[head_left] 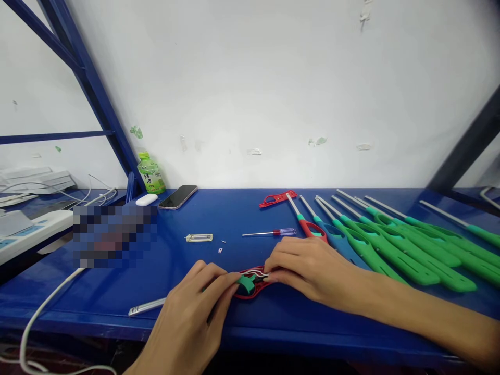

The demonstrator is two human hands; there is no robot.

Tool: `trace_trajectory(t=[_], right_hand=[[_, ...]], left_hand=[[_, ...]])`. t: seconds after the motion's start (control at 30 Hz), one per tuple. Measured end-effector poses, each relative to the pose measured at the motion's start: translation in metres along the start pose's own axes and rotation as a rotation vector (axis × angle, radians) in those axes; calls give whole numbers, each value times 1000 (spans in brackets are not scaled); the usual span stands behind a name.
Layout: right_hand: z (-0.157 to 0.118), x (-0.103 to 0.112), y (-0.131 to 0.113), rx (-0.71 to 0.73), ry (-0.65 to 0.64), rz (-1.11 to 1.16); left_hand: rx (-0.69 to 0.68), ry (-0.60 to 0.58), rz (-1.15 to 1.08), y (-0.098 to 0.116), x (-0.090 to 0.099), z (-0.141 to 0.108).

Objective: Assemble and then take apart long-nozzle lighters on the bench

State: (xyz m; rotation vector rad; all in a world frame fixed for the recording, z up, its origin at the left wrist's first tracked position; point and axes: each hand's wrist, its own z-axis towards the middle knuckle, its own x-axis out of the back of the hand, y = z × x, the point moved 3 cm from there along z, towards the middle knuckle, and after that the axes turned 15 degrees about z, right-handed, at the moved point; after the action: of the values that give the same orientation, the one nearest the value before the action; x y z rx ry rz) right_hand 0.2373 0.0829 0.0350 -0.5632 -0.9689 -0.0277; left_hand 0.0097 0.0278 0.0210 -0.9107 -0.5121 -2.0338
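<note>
At six o'clock on the surface (pixel 222 216), the left hand (pixel 193 307) pinches an open red casing (pixel 247 298) while the right hand (pixel 307 265) clamps a black part (pixel 261 279), apparently seating it; careful alignment seems needed next.

Screwdriver (pixel 277 232) is lying crosswise on blue table (pixel 219 213). Nearer the person than screwdriver: red shell (pixel 253 295) is lying open side up, showing green piece (pixel 246 284) and white wires (pixel 256 272). Left hand (pixel 195 310) is gripping its left end, fingertips touching green piece; right hand (pixel 308 265) is pinching its right end, close by the wires. Left of screwdriver: clear plastic case (pixel 200 238) is lying flat, tiny part (pixel 220 250) sitting near it. Farther left and back: phone (pixel 178 197) is resting, green bottle (pixel 151 174) standing. Just behind screwdriver: second red shell (pixel 284 197) is lying. Right of screwdriver: lighters (pixel 406 260) are fanning out, mostly green.
</note>
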Motion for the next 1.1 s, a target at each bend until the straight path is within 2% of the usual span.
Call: trace_trajectory(t=[0.43, 0.77, 1.1], right_hand=[[1, -1, 0, 6, 6, 102], [1, -1, 3, 24, 31, 218], [2, 3, -1, 29, 17, 150]], left_hand=[[36, -6, -12, 0, -3, 1], [16, 60, -4, 5, -5, 0], [-37, 54, 53, 3, -3, -1]])
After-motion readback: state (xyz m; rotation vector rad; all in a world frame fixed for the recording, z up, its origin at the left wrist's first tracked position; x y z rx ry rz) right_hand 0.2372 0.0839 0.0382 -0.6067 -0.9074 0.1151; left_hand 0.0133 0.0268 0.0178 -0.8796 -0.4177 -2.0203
